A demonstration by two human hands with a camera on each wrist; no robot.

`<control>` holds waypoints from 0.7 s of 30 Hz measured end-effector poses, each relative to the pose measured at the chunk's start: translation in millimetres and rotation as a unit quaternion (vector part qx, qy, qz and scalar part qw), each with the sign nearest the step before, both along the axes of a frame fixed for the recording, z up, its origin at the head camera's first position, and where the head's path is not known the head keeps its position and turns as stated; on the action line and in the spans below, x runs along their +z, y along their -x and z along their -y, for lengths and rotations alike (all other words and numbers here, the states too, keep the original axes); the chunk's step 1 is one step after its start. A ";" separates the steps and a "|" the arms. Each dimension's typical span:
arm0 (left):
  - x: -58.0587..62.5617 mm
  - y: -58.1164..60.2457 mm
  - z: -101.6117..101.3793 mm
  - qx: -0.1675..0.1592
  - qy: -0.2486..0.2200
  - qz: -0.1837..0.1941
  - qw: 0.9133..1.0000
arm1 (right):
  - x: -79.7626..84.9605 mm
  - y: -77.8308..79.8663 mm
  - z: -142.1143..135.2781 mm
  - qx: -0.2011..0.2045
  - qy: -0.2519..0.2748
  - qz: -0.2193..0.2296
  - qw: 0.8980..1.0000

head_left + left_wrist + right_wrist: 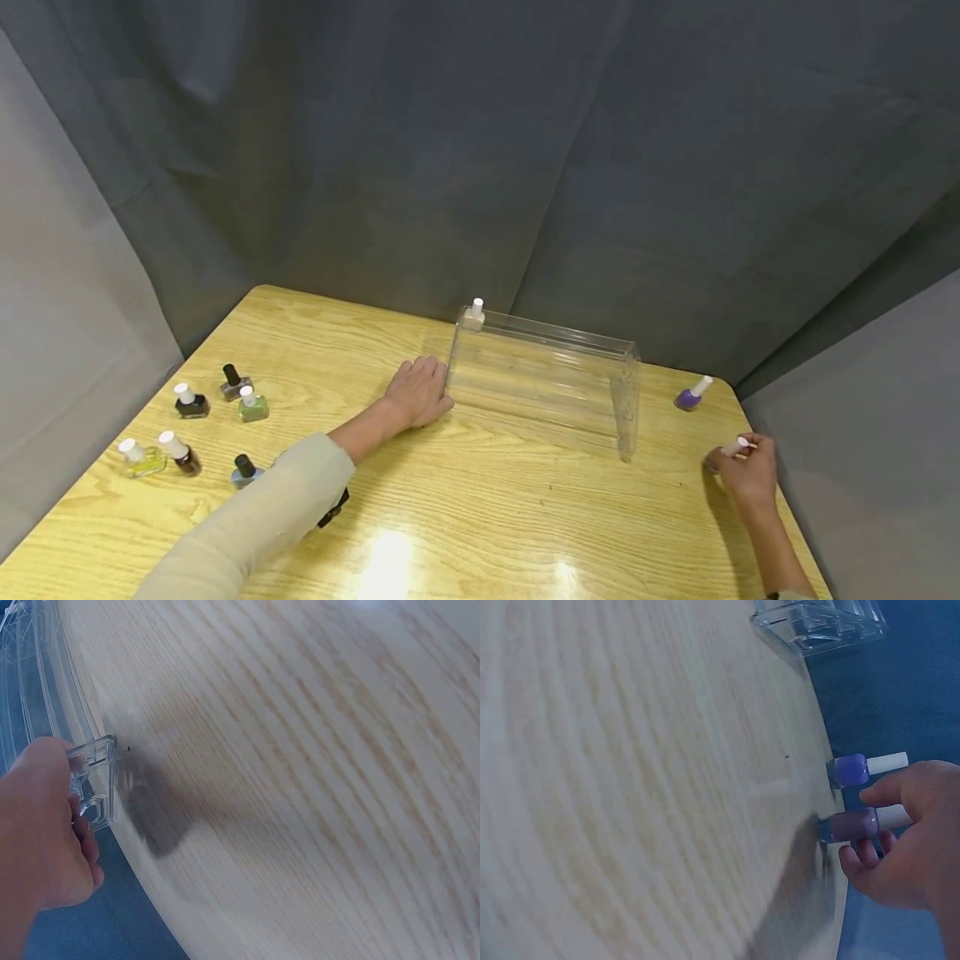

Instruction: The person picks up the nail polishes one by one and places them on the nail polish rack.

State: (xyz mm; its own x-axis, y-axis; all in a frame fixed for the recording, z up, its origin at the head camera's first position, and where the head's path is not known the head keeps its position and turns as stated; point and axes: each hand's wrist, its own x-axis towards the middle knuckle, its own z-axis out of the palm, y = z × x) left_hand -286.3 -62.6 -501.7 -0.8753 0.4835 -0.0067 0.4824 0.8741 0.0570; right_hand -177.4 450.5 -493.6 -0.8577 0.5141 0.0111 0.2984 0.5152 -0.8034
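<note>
My left hand (417,392) grips the left end of a clear acrylic rack (540,375), with its fingers curled round the edge in the left wrist view. A beige nail polish bottle (474,318) with a white cap stands at the rack's upper left corner. At the table's right side my right hand (752,475) has its fingers round a mauve nail polish bottle (855,824) with a white cap, which stands upright on the table. Beyond it stands a purple nail polish bottle (687,399), untouched.
On the left stand several more polish bottles, among them a green one (253,407), a yellow one (147,462) and a light blue one (244,473). A black cap (334,508) shows beside the left sleeve. Dark curtains (450,167) hang behind the wooden table (480,517).
</note>
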 end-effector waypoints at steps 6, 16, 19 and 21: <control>-3.0 3.0 -0.4 0.000 0.004 0.001 1.000 | -1.8 -3.6 2.7 -0.009 -0.018 -0.001 1.000; -0.4 1.2 0.1 -0.002 0.004 -0.001 1.000 | -13.8 -2.9 -1.1 -0.033 -0.033 -0.023 0.999; -0.1 1.0 -0.1 -0.001 0.004 0.002 1.000 | -17.9 -2.6 -2.3 -0.042 -0.029 -0.024 0.998; -0.6 1.5 -0.3 0.001 0.002 0.003 1.000 | -19.6 -2.5 -2.8 -0.044 -0.024 -0.023 0.998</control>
